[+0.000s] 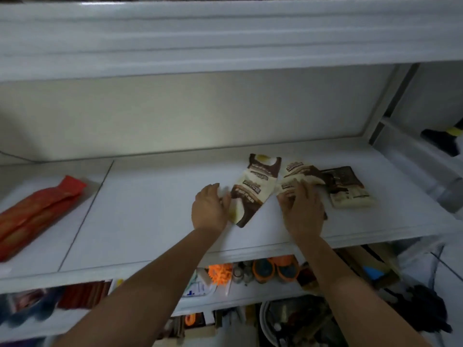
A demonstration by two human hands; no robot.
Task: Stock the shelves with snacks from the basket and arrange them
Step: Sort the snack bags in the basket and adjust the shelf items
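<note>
Three cream-and-brown snack packets lie flat on a white shelf [150, 209]; the middle packet [303, 172] is the reference for every place given here. The left packet [253, 189] lies just to its left, tilted, top corner nearly touching it; the right packet [348, 189] lies just to its right, edges meeting or overlapping, though which is unclear. The right hand [302, 209] rests on the near half of the middle packet, fingers spread and fairly straight, pressing rather than grasping. The left hand [210, 206] sits at the far side of the left packet, away from the middle packet, fingers bent down against that packet's edge; whether they pinch it or only nudge it cannot be told. Well apart to the left of the middle packet lies a long red-orange packet [37, 214]; above it runs an upper shelf [225, 38]; below it a lower shelf [250, 296] holds blurred odds and ends. Stocking looks to be at an early stage: four items are placed and much of the shelf is bare; the three packets are not yet squared into a row; how much stock remains cannot be seen.
</note>
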